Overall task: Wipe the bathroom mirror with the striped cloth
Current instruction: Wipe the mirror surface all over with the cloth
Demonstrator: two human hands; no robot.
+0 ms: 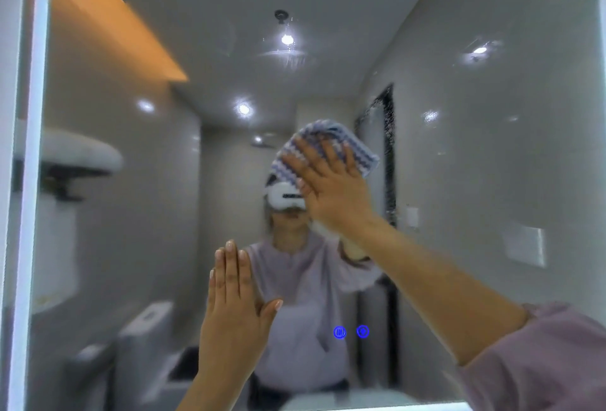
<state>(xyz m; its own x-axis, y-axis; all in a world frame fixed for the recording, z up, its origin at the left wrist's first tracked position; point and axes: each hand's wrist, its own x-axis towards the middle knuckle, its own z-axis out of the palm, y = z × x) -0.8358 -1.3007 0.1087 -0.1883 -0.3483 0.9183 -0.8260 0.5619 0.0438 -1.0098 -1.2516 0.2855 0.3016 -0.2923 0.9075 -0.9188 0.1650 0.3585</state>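
The bathroom mirror (492, 148) fills almost the whole view, framed by a lit white border. A blue-and-white striped cloth (331, 142) lies flat against the glass just right of centre. My right hand (331, 181) presses on it with straight, spread fingers, and the arm comes in from the lower right. Lower down and to the left, my left hand (234, 299) is raised flat at the glass, fingers straight and together, holding nothing. Whether it touches the glass is unclear.
Two blue glowing touch buttons (351, 332) sit low on the glass, right of my left hand. The lit frame edge (31, 181) runs down the left. The reflection shows a person, grey tiled walls, ceiling lights and a toilet.
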